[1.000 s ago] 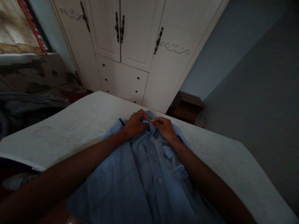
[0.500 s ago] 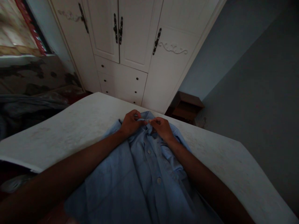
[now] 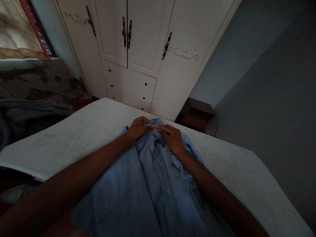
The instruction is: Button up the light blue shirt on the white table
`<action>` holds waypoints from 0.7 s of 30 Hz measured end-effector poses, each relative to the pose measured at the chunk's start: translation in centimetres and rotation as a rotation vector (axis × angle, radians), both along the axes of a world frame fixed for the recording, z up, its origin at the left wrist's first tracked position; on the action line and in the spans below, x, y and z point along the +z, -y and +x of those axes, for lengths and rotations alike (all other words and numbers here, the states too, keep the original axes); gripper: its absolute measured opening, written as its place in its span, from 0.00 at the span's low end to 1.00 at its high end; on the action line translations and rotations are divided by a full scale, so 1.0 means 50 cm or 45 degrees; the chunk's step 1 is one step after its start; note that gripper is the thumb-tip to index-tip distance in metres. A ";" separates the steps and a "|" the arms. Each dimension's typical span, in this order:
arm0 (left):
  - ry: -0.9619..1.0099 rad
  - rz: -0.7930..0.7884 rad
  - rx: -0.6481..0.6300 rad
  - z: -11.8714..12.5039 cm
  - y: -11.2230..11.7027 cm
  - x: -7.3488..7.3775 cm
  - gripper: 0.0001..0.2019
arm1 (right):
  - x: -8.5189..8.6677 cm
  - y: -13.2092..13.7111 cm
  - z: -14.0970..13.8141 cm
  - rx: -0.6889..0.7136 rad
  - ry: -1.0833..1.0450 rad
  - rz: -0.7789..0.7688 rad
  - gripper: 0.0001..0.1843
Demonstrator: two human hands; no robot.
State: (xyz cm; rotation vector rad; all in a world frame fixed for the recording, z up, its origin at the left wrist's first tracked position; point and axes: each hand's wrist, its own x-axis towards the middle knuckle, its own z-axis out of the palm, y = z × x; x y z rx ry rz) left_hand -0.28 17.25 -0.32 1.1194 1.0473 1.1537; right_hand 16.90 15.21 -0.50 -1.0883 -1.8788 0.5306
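A blue button-up shirt point(image 3: 128, 191) lies front side up, its collar end at the far edge of the white table and its hem toward me. At the collar, my left hand point(image 3: 139, 129) pinches the cloth from the left side. My right hand point(image 3: 172, 137) grips the collar from the right, its fingertips meeting those of the left. Whatever lies between the fingertips is covered by them. Down the front placket two pale buttons show, an upper button point(image 3: 158, 160) and a lower button point(image 3: 169, 190).
The white table point(image 3: 81, 131) spreads out on both sides of the shirt. Behind it stands a cream wardrobe point(image 3: 145, 39) with dark handles. A small brown cabinet point(image 3: 201, 110) sits by the right wall. Dark cloth point(image 3: 32, 113) is heaped at the left, below a curtained window.
The fingers of my right hand have straightened and moved slightly left over the collar, closer to the left fingertips. The shirt has barely shifted.
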 end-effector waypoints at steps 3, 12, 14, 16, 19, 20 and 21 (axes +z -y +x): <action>0.008 -0.008 -0.023 -0.001 -0.001 0.000 0.25 | -0.002 0.002 0.001 -0.011 0.021 -0.002 0.08; -0.010 -0.035 -0.040 -0.001 -0.001 0.005 0.23 | -0.011 0.006 0.001 -0.081 -0.040 -0.006 0.09; 0.026 -0.041 -0.067 -0.001 0.000 0.007 0.22 | -0.013 0.005 0.001 -0.084 -0.050 0.011 0.09; 0.054 -0.031 -0.095 0.000 0.001 0.007 0.20 | -0.014 0.005 0.001 -0.089 -0.049 0.034 0.09; 0.026 0.019 -0.104 0.001 -0.002 0.003 0.19 | -0.015 0.006 0.001 -0.099 -0.050 0.065 0.09; 0.013 0.038 -0.112 0.001 -0.003 0.001 0.19 | -0.014 0.007 0.001 -0.103 -0.044 0.081 0.08; 0.003 0.058 -0.124 0.001 -0.005 -0.001 0.19 | -0.014 0.007 0.002 -0.103 -0.031 0.104 0.08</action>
